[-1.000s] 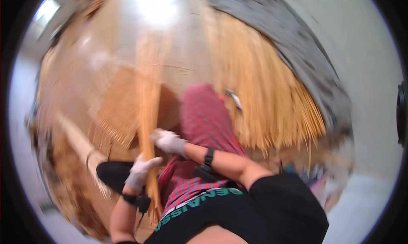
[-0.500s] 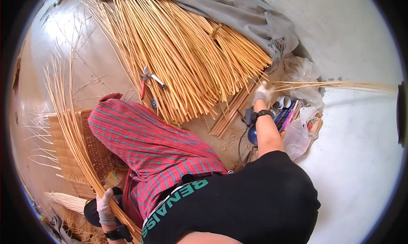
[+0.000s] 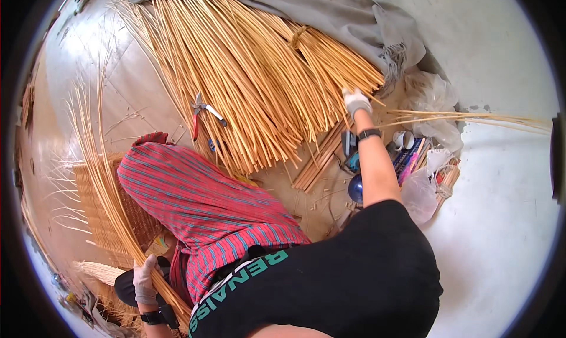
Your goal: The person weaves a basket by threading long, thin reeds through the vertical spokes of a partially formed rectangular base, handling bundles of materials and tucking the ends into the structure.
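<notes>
My left hand (image 3: 144,280), in a pale glove, is closed around a bundle of long thin wicker rods (image 3: 119,211) at the lower left. The rods slant up past my knee and fan out at their thin tips. At the right edge of a big pile of wicker rods (image 3: 236,84), my gloved right hand (image 3: 357,102) is at the cut ends. Its thumb and fingers look slightly apart, and I make out no rod between them. Beside my left leg stands a woven wicker basket (image 3: 97,205) with loose rod ends sticking out of its side.
Red-and-white pruning shears (image 3: 206,110) lie against the pile. A grey cloth (image 3: 330,14) covers its far end. Thicker sticks (image 3: 321,158), a blue ball (image 3: 355,188), a mug (image 3: 403,140) and plastic bags (image 3: 433,105) lie near my right arm. Several loose rods (image 3: 477,117) extend to the right.
My right hand has moved up and slightly left, from beside the loose rods to the pile's cut ends. My left hand keeps its hold on the bundle. The whole view has shifted slightly.
</notes>
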`<action>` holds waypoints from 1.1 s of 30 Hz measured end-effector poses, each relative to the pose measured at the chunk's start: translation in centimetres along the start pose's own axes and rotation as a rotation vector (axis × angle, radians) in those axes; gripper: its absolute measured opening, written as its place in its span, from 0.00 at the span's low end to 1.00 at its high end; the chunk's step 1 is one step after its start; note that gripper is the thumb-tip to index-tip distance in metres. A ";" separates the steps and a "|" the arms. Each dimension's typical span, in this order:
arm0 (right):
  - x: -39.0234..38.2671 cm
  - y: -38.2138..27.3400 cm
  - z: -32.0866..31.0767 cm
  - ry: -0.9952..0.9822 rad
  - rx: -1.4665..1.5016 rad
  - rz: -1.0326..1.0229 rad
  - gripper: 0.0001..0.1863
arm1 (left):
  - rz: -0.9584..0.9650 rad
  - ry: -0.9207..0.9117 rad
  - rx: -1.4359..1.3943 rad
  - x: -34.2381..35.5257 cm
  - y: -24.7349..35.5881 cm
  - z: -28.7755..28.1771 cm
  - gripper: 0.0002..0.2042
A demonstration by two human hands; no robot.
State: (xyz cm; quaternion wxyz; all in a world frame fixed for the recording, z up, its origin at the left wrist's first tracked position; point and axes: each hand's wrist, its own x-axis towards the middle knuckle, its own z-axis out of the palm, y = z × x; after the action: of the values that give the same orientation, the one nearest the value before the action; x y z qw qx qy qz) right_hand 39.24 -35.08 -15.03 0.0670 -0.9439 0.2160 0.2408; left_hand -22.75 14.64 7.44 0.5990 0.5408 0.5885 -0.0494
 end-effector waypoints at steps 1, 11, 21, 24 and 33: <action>-1.5 0.2 -1.7 0.021 -0.052 -0.024 0.34 | 0.020 0.008 -0.023 0.0 -0.3 0.1 0.33; 3.9 0.0 -6.7 0.492 -0.202 -0.401 0.22 | 0.024 0.039 -0.029 0.0 0.1 1.2 0.29; 4.7 -4.6 -7.0 0.262 -0.283 -0.234 0.26 | 0.024 0.024 -0.016 -0.3 0.2 1.7 0.18; 5.5 -4.8 -6.3 0.315 -0.422 -0.299 0.25 | 0.026 0.028 -0.062 -0.6 0.5 2.6 0.23; 5.5 -6.2 -6.3 0.269 -0.514 -0.264 0.31 | 0.091 0.072 -0.078 -0.4 -0.2 3.1 0.24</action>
State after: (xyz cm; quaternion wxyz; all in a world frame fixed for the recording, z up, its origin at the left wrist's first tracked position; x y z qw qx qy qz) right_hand 48.98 -33.04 -12.07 -0.1722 -0.9731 0.0306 0.1498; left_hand -20.97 12.19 6.76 0.5998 0.5446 0.5859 0.0202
